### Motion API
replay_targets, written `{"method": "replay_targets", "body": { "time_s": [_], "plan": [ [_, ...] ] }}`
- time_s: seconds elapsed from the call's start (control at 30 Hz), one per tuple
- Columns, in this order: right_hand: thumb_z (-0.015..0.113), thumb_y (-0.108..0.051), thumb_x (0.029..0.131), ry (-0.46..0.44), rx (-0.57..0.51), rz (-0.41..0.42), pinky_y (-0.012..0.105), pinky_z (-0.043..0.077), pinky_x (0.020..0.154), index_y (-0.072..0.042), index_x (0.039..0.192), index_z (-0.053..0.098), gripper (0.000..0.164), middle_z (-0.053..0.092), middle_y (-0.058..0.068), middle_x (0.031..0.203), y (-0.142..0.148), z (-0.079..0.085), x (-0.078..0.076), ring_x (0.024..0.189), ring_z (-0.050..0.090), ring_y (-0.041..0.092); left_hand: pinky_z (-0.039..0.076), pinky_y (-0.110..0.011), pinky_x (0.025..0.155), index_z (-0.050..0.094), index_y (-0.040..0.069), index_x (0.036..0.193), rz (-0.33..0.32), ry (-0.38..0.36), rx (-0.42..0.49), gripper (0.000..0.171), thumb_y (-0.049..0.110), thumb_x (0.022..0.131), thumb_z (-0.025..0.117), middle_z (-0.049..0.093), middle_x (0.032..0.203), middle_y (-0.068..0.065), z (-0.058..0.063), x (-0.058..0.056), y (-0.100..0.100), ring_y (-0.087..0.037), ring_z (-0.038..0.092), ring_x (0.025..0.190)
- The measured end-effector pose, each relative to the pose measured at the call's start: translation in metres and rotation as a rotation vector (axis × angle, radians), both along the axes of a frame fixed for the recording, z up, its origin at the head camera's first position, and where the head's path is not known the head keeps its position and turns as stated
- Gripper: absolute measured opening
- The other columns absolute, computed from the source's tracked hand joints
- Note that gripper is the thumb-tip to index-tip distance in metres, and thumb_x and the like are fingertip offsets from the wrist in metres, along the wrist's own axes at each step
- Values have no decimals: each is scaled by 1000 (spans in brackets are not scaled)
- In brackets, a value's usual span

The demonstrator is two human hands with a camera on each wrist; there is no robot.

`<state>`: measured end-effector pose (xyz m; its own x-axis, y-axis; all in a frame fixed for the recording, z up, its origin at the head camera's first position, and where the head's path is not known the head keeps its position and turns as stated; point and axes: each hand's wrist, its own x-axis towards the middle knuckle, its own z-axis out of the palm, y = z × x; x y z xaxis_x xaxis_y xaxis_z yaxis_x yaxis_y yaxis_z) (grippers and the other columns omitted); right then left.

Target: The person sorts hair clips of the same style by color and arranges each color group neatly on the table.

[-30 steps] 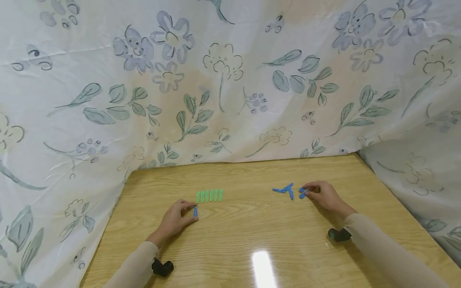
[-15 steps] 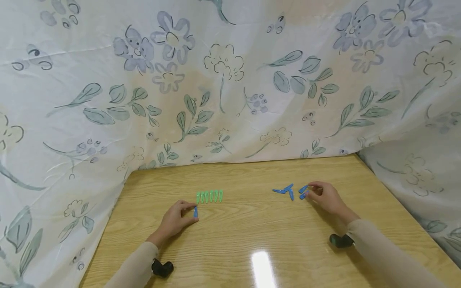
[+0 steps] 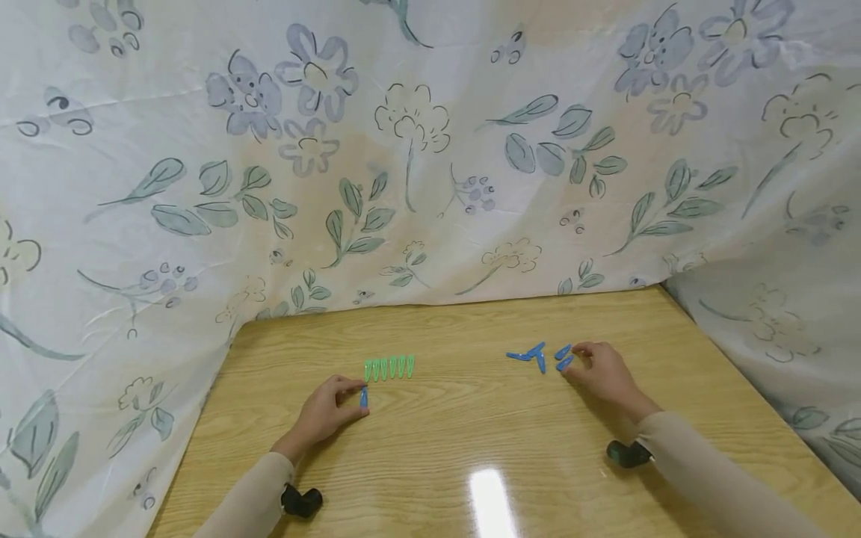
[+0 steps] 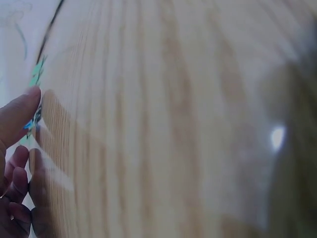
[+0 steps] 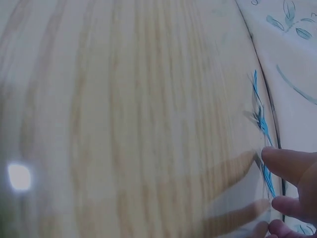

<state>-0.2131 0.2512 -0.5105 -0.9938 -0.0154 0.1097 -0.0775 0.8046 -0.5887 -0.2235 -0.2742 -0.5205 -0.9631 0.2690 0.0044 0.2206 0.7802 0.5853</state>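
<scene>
Across the table (image 3: 417, 456), left hand (image 3: 326, 409) pinched a blue clip (image 3: 364, 397); right hand (image 3: 607, 377), fingertips apart, touched another clip (image 3: 563, 364).

Floral cloth (image 3: 430, 224) hangs behind a wooden table (image 3: 417, 456).

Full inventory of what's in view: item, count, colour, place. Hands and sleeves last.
Green clips: six, green, in a row left of centre
Lone clip: one, blue, just nearer than the row's left end
Clustered clips: three, blue, right of centre
Paired clips: two, blue, just right of the cluster
Table: one, yellowish wood, under all the clips
Cloth: floral on pale ground, behind and beside the table; number of pieces unclear
Wrist fittings: two, black, at the cuffs
Sleeves: two, beige, on the forearms
Left hand: one, bare, pinching the lone clip
Right hand: one, bare, fingertips at the paired clips
</scene>
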Motion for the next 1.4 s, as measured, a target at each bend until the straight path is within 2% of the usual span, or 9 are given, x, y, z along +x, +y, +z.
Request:
{"method": "replay_targets", "body": {
  "time_s": [0.4, 0.67, 0.8, 1.07, 1.4],
  "plan": [
    [81, -40, 84, -70, 76, -96, 55, 45, 86, 6, 117, 60, 60, 59, 30, 113, -9, -1, -4, 105, 53, 48, 38, -27, 70, 72, 19, 126, 12, -3, 12, 49, 33, 81, 86, 64, 111, 1, -1, 0, 0, -13, 44, 85],
    [81, -40, 83, -71, 77, -128, 49, 44, 78, 2, 111, 61, 54, 57, 26, 109, -12, -4, -5, 102, 52, 46, 39, -27, 71, 72, 20, 126, 20, 0, 18, 49, 34, 81, 86, 65, 113, 0, -4, 1, -3, -13, 46, 86],
    [80, -37, 83, -66, 69, -116, 51, 44, 79, 2, 109, 61, 50, 56, 27, 110, -11, -2, -3, 102, 51, 47, 38, -26, 70, 72, 20, 127, 17, -6, 27, 49, 33, 81, 86, 64, 113, 0, -4, 2, -1, -13, 45, 84],
    [81, -24, 83, -9, -2, -56, 58, 44, 95, 7, 114, 62, 48, 63, 30, 114, -4, -2, -1, 108, 56, 45, 40, -27, 71, 72, 20, 127, 19, 4, 11, 49, 34, 81, 85, 64, 114, -1, -3, 1, -2, -12, 47, 86],
    [81, -23, 85, -49, -51, -51, 58, 50, 89, 8, 123, 59, 53, 62, 33, 119, -2, 5, 2, 107, 61, 46, 40, -27, 71, 72, 20, 127, 8, 4, 5, 49, 34, 81, 85, 64, 115, 0, -3, -1, 1, -12, 47, 86]
  ]
}}
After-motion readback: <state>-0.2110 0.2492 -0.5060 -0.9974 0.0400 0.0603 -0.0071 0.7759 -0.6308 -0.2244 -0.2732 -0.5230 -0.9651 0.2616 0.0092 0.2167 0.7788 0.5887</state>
